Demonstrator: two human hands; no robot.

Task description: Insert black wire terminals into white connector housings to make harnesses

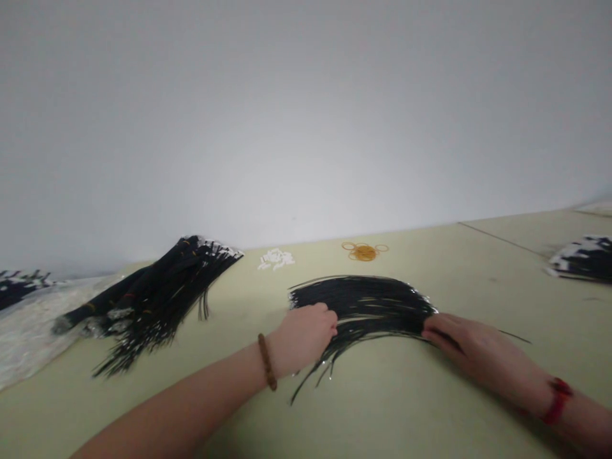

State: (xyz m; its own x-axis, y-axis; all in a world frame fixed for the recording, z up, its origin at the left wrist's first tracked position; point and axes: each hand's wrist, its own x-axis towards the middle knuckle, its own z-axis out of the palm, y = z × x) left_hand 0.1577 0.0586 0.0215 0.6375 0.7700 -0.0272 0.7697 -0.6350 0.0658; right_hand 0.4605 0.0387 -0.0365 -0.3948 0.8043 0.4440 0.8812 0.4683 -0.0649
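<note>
A spread of thin black wires [368, 296] with shiny ends lies across the table, curved in an arc. My left hand [308, 335], a brown bead bracelet at its wrist, is closed over the wires near their left end. At the right end, my right hand [471, 347] pinches some of the wires; a red band circles that wrist. One loose wire sticks out beyond the right hand. Several wire ends splay toward the front below my left hand. Both sets of fingertips are partly hidden.
Bundled black wires [167, 287] lie at the left beside a clear plastic bag [33, 344]. Small white pieces [276, 258] and a heap of tan rubber bands [365, 252] sit near the wall. More black wires with white ends [586, 258] are at the far right.
</note>
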